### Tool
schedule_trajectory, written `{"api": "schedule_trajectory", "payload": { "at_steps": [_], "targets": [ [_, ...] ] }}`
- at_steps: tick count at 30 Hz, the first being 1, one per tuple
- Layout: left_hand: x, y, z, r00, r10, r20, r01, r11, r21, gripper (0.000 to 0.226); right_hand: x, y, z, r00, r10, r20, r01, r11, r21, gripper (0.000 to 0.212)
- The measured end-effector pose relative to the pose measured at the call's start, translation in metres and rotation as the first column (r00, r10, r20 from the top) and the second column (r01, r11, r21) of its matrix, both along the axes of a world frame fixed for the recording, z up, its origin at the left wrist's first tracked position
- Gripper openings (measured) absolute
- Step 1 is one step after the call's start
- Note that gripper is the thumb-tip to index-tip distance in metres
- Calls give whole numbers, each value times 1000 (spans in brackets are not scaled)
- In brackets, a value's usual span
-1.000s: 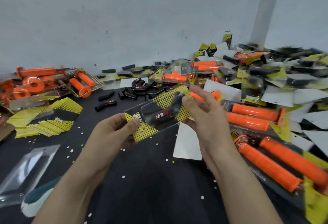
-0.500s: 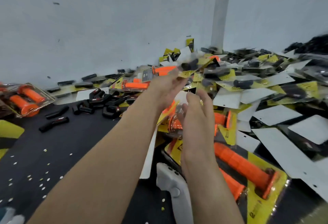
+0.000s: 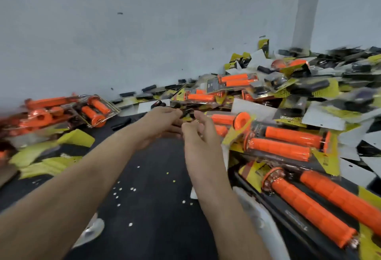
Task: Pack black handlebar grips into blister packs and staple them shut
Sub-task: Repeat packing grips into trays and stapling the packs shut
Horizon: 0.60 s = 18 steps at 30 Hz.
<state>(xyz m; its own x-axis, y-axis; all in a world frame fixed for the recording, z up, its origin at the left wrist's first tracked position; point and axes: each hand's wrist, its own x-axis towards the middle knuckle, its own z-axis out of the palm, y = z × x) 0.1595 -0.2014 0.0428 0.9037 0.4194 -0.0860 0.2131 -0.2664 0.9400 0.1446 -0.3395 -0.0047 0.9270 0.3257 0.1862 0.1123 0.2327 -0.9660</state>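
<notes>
Between left hand (image 3: 162, 122) and right hand (image 3: 199, 136) is a black grip (image 3: 186, 113), axis blurred.

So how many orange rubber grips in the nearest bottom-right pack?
2. One orange ribbed grip lies on the left; the second orange grip lies beside it on the right, its end cut off. None look hidden.

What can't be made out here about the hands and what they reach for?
Head view, left hand: motion blur hides whether it pinches the black grips.
Head view, right hand: its back faces the camera, hiding anything held.
Head view, packs at far right: smeared by blur.
</notes>
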Motion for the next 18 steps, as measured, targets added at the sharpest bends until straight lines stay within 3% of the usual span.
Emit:
{"api": "schedule_trajectory", "payload": {
  "at_steps": [3,5,8,13,15,18],
  "targets": [
    [-51,67,-9,988,131,-81,-97,937,335,20,-30,26,1,987,162,20,-161,985,-59,44],
    [-85,109,-12,954,276,-118,-153,787,598,19,-49,38,7,973,229,-17,-229,969,-96,45],
    [-131,155,-19,889,422,-176,-98,552,828,15,-68,56,6,963,269,-14,-267,949,-164,46],
    [-167,199,-38,714,672,-197,-28,309,951,32,-83,79,-5,952,298,64,-273,927,-258,46],
    [-175,212,-43,652,739,-171,-79,290,954,35,-82,85,-10,952,295,84,-259,921,-292,46],
    [-183,226,-49,594,777,-209,-109,335,936,38,-81,93,-13,948,302,102,-254,909,-331,46]
  ]
}}
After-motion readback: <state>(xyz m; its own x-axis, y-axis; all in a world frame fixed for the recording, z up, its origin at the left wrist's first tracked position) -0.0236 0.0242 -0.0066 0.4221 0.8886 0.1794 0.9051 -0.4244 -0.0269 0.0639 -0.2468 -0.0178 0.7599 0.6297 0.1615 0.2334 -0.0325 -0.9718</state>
